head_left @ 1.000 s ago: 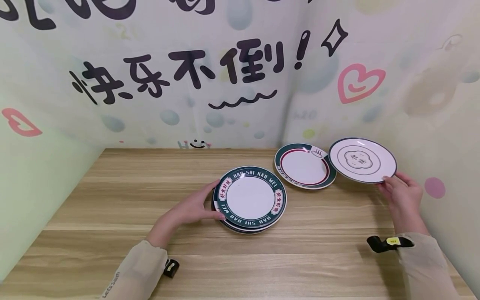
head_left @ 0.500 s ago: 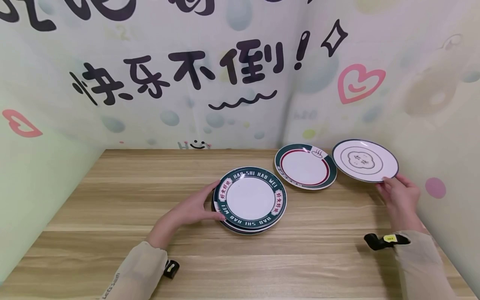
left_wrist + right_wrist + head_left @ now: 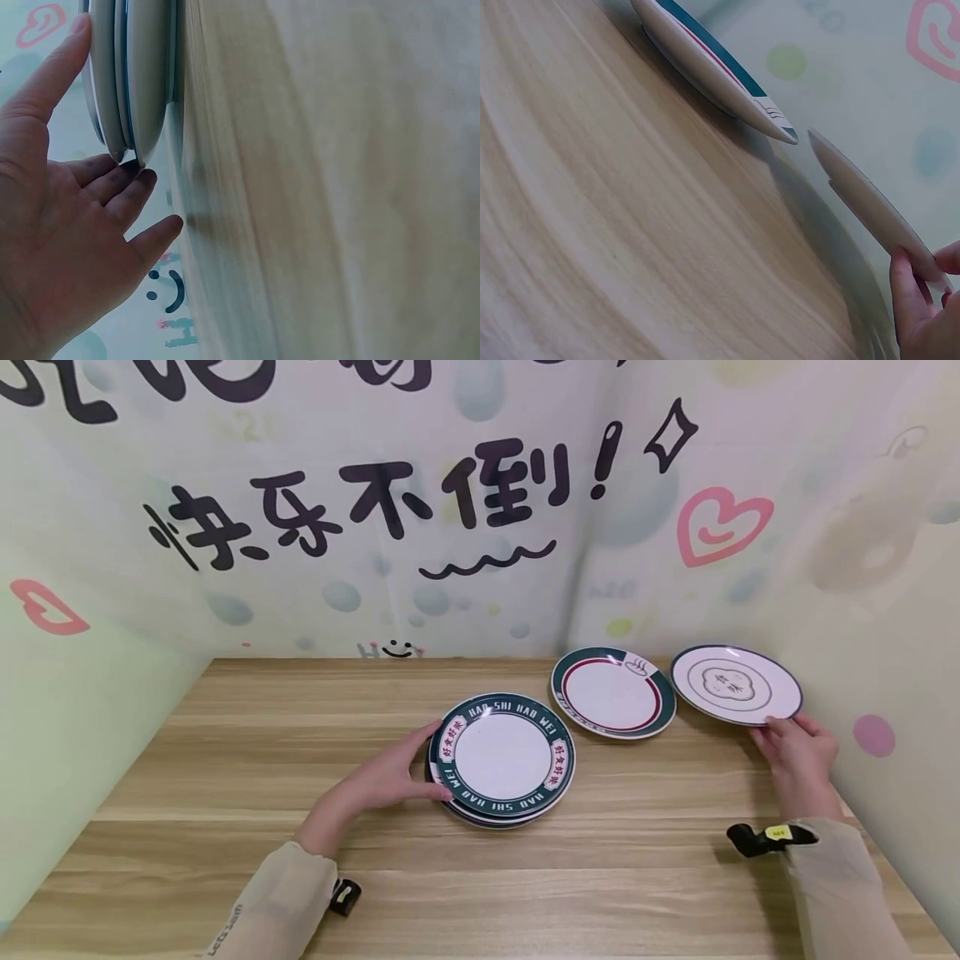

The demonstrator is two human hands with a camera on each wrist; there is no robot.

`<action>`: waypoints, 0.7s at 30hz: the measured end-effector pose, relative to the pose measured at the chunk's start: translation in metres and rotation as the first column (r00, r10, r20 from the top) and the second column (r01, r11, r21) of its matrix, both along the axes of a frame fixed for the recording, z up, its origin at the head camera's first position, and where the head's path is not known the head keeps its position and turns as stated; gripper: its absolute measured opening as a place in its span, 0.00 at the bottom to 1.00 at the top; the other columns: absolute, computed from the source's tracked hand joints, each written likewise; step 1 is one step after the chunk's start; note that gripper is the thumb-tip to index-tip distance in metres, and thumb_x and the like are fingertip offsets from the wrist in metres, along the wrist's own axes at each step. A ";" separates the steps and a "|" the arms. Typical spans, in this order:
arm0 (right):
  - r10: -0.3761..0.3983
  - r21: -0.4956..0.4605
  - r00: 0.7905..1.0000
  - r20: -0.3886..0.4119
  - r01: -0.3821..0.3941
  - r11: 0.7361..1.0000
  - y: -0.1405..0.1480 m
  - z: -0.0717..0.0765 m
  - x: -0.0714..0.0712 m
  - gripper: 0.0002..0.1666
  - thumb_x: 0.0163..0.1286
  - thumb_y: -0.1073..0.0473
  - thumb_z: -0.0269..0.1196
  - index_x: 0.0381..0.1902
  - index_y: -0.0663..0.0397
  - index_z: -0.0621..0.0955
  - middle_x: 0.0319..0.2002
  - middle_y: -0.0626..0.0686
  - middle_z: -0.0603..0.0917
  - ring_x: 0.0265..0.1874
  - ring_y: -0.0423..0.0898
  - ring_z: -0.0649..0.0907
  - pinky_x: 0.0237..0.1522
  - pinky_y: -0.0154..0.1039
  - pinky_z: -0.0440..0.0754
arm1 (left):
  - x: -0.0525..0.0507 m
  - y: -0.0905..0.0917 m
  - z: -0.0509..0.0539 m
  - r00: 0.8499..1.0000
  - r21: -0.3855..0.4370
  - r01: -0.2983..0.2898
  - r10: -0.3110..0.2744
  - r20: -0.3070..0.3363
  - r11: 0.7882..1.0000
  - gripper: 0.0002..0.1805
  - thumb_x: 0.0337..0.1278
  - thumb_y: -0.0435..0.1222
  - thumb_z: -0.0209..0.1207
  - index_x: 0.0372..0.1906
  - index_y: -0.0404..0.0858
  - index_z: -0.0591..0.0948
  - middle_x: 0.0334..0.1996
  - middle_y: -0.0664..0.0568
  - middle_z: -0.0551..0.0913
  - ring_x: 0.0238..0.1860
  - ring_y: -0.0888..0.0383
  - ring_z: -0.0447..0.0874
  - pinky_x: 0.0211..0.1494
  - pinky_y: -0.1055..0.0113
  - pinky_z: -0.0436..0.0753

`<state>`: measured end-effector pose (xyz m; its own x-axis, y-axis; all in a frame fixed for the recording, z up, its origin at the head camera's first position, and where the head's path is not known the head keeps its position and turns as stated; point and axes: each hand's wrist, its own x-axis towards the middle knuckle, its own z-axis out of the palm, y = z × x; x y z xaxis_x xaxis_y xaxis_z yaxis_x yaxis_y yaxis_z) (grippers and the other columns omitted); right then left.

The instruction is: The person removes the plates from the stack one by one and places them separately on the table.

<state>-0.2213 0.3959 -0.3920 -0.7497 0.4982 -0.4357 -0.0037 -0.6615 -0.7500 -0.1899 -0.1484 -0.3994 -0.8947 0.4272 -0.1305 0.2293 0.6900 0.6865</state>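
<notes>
A stack of plates (image 3: 502, 752) sits mid-table; its top plate has a green rim with lettering. My left hand (image 3: 390, 768) rests against the stack's left side, thumb at the near rim, forefinger farther back. In the left wrist view, the left hand (image 3: 82, 202) has its fingers extended against the plate edges (image 3: 131, 82). At the right, my right hand (image 3: 802, 756) pinches the near rim of a white plate (image 3: 731, 687) with a thin dark edge and a flower-shaped print. In the right wrist view, that plate (image 3: 870, 206) is tilted and raised above the table.
A green-rimmed plate (image 3: 615, 693) with a red inner ring lies on the wooden table (image 3: 300, 710), between the stack and the held plate. A printed backdrop (image 3: 322, 602) stands behind the table, and a pale wall (image 3: 900, 693) rises at the right.
My right hand has carried the white plate slightly right and lower, opening a small gap from the red-ringed plate beside it. The left hand and the stack have stayed in place.
</notes>
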 end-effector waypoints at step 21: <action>0.020 -0.008 0.997 0.068 -0.019 1.000 0.000 -0.004 -0.008 0.31 0.62 0.83 0.57 0.52 0.46 0.65 0.48 0.45 0.72 0.28 0.41 0.86 0.34 0.35 0.89 | 0.000 0.000 -0.001 1.000 0.007 0.000 0.000 0.005 1.000 0.63 0.43 0.59 0.73 0.80 0.42 0.52 0.79 0.43 0.55 0.79 0.41 0.53 0.79 0.44 0.59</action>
<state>-0.2293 0.3956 -0.3960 -0.7276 0.4805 -0.4897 0.0604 -0.6662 -0.7434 -0.1901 -0.1483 -0.4005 -0.8942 0.4277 -0.1321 0.2256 0.6856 0.6921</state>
